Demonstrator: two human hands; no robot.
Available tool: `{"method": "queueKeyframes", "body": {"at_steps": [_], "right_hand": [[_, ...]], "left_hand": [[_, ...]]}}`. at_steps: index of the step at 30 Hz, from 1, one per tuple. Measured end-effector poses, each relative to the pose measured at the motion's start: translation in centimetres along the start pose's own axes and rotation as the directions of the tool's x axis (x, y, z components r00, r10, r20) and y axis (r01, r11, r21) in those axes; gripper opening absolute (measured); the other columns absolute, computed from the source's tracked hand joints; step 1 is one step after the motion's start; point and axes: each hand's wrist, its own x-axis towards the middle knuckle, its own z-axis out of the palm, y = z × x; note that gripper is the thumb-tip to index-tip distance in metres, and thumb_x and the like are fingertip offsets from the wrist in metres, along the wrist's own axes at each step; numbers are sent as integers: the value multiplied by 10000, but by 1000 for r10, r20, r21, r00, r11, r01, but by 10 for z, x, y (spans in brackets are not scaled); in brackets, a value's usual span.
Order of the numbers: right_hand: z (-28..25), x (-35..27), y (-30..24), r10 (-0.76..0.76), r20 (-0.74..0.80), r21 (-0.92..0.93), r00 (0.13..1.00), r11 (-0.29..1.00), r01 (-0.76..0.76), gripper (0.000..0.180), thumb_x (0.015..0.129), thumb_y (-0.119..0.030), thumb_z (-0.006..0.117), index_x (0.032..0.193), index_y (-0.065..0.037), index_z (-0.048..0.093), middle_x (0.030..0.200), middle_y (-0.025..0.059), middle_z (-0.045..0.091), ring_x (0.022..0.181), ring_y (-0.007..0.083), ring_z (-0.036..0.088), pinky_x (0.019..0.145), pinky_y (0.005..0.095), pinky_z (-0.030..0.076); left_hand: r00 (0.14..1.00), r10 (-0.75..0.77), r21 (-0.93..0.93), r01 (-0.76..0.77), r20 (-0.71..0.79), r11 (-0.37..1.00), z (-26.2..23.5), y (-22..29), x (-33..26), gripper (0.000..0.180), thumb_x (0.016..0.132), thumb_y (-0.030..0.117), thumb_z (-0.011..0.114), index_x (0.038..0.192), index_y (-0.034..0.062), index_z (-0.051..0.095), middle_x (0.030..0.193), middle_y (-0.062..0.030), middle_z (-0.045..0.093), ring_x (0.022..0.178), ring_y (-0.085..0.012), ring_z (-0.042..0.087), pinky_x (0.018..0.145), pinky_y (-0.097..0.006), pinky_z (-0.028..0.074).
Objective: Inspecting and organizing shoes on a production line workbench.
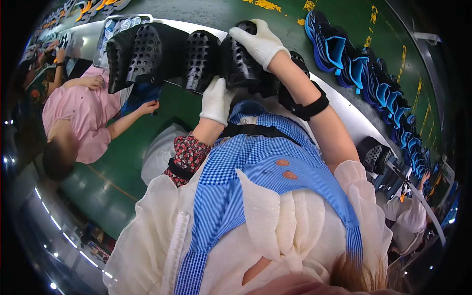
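Note:
A row of black, hole-studded plastic shoe forms [143, 54] stands along the white bench edge in front of me. My right hand [260, 44], in a white glove, is wrapped over the far end of one black perforated form [242, 64]. At the near side of that same form is my left hand [216, 101], also gloved in white, its fingers partly hidden against it. Just to the left, another perforated form [201, 56] stands close to my left fingertips. More black forms sit partly hidden under my right forearm.
Black-and-blue shoes [327, 42] line up beyond the bench, curving off to the right. A clear tray [105, 32] of small round items lies at the far left. Close by on the left sits a person in pink [81, 115]. One more black form [374, 155] rests at right.

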Motion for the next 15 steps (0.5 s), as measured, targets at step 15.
{"method": "queueKeyframes", "body": {"at_steps": [15], "right_hand": [[-22, -36, -14, 14, 87, -336, 996, 942, 16, 598, 761, -535, 529, 1148, -79, 521, 1091, 168, 582, 1013, 326, 569, 858, 395, 456]], "left_hand": [[916, -320, -306, 241, -240, 921, 8, -12, 21, 420, 895, 374, 378, 1205, 108, 477, 1209, -101, 526, 1159, -294, 450, 969, -489, 352]]}}
